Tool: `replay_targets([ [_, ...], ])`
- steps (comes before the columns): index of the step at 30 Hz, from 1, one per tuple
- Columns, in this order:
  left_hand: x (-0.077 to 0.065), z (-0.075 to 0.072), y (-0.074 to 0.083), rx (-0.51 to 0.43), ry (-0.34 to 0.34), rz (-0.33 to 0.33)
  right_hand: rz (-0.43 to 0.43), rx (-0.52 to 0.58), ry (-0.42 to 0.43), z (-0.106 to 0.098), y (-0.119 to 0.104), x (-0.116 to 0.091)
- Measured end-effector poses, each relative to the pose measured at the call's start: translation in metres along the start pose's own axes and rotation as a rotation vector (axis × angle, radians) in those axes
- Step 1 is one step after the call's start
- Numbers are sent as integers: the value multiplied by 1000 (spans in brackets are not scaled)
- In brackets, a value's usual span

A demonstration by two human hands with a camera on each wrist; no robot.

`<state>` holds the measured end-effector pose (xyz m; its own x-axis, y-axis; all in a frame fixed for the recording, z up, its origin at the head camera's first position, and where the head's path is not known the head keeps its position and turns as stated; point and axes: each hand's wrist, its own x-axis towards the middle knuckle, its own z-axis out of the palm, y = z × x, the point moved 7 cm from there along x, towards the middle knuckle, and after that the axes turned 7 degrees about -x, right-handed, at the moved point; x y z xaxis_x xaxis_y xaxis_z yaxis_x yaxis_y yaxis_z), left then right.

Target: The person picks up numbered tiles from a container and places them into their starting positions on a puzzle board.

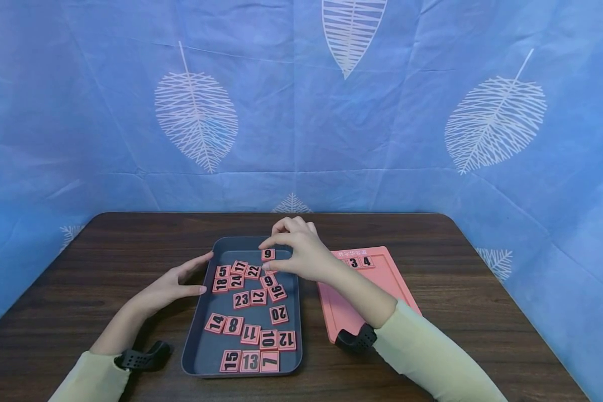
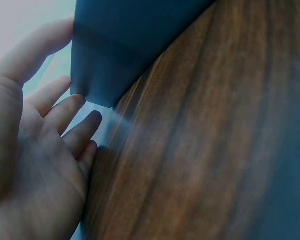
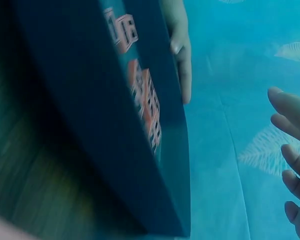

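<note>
My right hand hovers over the far right part of a dark grey tray, thumb and fingers apart. Between them, in the head view, shows a pink number tile marked 9; the thumb overlaps another tile just below it. In the right wrist view the fingers are spread, with no tile among them. My left hand is at the tray's left rim, its thumb and fingertips right at the edge. The left wrist view shows its fingers loosely extended beside the tray's outer wall.
Several pink number tiles lie scattered in the tray, including 23, 20 and 13. Right of it, a pink board bears tiles 3 and 4 in its top row; my right forearm covers part. Both stand on a dark wooden table.
</note>
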<state>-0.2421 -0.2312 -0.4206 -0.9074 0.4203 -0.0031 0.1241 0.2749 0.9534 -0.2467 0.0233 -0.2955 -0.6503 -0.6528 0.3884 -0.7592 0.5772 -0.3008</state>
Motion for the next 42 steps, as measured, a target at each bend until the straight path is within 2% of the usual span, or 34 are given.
replay_targets([
  [8,2,-2,0,-10,-13,-18,12,60,-65,19,-16,33],
  [16,5,-2,0,-26,-30,-24,87,76,-145,50,-6,54],
  [22,7,-4,0,-12,-34,-25,140,46,-205,74,5,64],
  [31,6,-8,-2,-10,-38,-27,216,-39,-292,109,8,72],
  [36,7,-8,-2,-9,-43,-10,259,-39,-301,120,12,71],
  [42,7,-8,-2,-16,-47,-6,262,-41,-303,127,12,68],
])
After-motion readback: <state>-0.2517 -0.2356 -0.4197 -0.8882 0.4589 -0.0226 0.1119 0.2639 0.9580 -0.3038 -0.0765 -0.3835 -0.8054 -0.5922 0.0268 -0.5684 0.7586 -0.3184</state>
